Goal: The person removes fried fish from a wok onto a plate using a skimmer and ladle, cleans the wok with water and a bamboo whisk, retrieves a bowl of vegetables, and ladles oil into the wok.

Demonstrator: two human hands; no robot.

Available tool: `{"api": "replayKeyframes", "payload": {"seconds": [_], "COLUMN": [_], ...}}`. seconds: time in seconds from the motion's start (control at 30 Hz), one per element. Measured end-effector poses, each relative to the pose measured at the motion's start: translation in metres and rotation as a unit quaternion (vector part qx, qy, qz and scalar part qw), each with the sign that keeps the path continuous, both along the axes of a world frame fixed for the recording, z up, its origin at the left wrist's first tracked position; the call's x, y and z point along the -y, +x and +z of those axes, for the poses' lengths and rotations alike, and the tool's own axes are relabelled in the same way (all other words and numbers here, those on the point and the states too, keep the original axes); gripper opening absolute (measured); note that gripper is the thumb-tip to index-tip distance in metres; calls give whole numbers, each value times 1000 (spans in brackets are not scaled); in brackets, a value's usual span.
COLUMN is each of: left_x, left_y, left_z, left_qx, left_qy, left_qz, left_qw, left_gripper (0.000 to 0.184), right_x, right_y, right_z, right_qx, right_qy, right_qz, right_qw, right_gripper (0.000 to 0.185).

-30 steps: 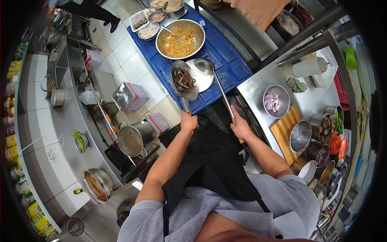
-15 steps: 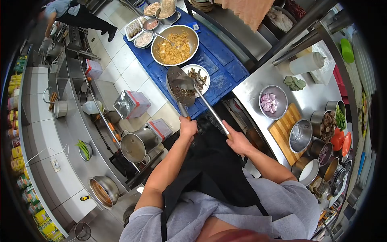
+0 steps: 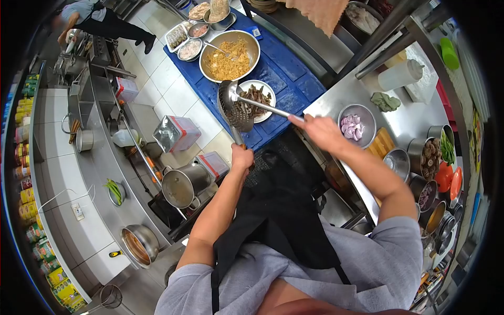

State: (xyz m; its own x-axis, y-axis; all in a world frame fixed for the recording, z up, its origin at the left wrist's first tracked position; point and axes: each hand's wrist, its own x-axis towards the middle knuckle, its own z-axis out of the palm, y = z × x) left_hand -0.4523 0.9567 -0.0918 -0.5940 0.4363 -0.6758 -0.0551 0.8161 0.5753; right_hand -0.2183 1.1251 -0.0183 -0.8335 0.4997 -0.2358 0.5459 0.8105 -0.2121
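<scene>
Over table (image 3: 296, 97), by plate (image 3: 272, 100), grips skimmer (image 3: 240, 119) in left hand (image 3: 242, 157), ladle (image 3: 228, 96) in right hand (image 3: 322, 131), well back on handles (image 3: 278, 112), probably for reach.

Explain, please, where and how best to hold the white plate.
Probably the white plate is best pinched at its far-right rim, coming from that side: this curved edge looks bare, while the ladle crosses the near-right edge and the perforated skimmer overlaps the left.

in view are one left hand (image 3: 242, 157), one right hand (image 3: 323, 131), one ladle (image 3: 228, 94), one perforated scoop (image 3: 240, 122), one white plate (image 3: 271, 96), one noodle bowl (image 3: 254, 49), three red-trimmed tins (image 3: 178, 133) and one other person (image 3: 118, 25).
</scene>
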Motion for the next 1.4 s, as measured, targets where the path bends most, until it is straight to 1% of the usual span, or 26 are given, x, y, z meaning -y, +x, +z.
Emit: {"api": "replayKeyframes", "payload": {"seconds": [0.03,0.07,0.13,0.3,0.37,0.4,0.43,0.5,0.53,0.57,0.6,0.63,0.67,0.7,0.73,0.77,0.83,0.9,0.93,1.03,1.1,1.17,1.27,1.33,1.37,1.4], "left_x": [-3,-6,-8,1,13,16,23,42,53,67,82,98,114,131,148,168,203,243,268,333,368,407,468,501,525,547], "left_y": [-1,-1,-3,-16,-26,-29,-34,-44,-47,-50,-52,-54,-55,-54,-52,-51,-43,-33,-29,-3,25,52,96,131,149,167], "left_z": [3,4,-1,-16,-31,-24,-17,0,10,18,26,34,43,52,60,70,86,97,106,125,148,168,191,198,198,195], "left_qx": [-1,-2,9,9,-41,-35,-33,-10,7,8,46,84,85,114,143,165,146,124,104,63,30,-31,-130,-204,-221,-254], "left_qy": [-4,-7,6,7,7,9,10,58,76,78,101,125,127,175,224,252,266,288,304,336,392,426,453,455,460,462], "left_qz": [0,-1,17,43,31,33,41,33,46,55,79,102,110,139,167,182,234,260,271,359,443,497,600,638,646,677], "left_qw": [1000,1000,1000,999,999,999,999,998,996,995,991,983,982,968,950,936,924,913,908,868,806,755,647,587,568,514], "left_gripper": [45,43,44,47,48,47,47,45,43,43,41,39,39,39,39,46,58,61,64,75,79,80,78,71,71,69], "right_x": [-15,-25,-41,-64,-70,-73,-71,-57,-48,-36,-22,-10,4,20,30,39,53,68,78,114,146,188,258,314,350,390], "right_y": [-4,-6,-11,-8,-1,5,8,16,20,22,22,20,16,9,4,-1,-22,-50,-67,-129,-171,-209,-265,-290,-299,-302], "right_z": [-2,-2,1,26,31,31,35,45,39,33,32,35,39,44,46,44,50,54,59,80,92,102,131,145,153,158], "right_qx": [15,16,41,112,124,110,113,74,60,61,29,-3,-38,-71,-101,-119,-110,-82,-70,-7,29,49,90,135,152,168], "right_qy": [28,29,73,84,93,64,65,-6,-43,-41,-148,-253,-363,-467,-525,-590,-677,-754,-771,-806,-818,-820,-808,-807,-805,-810], "right_qz": [35,34,94,126,117,105,113,18,-8,1,-54,-109,-167,-224,-229,-255,-250,-213,-193,-92,-14,55,154,234,262,280], "right_qw": [999,999,992,982,981,986,985,997,997,997,987,961,916,852,813,757,683,616,603,584,574,568,561,525,510,487], "right_gripper": [56,56,52,50,51,59,59,69,80,80,82,84,85,85,83,82,82,85,86,86,87,88,89,93,94,96]}}
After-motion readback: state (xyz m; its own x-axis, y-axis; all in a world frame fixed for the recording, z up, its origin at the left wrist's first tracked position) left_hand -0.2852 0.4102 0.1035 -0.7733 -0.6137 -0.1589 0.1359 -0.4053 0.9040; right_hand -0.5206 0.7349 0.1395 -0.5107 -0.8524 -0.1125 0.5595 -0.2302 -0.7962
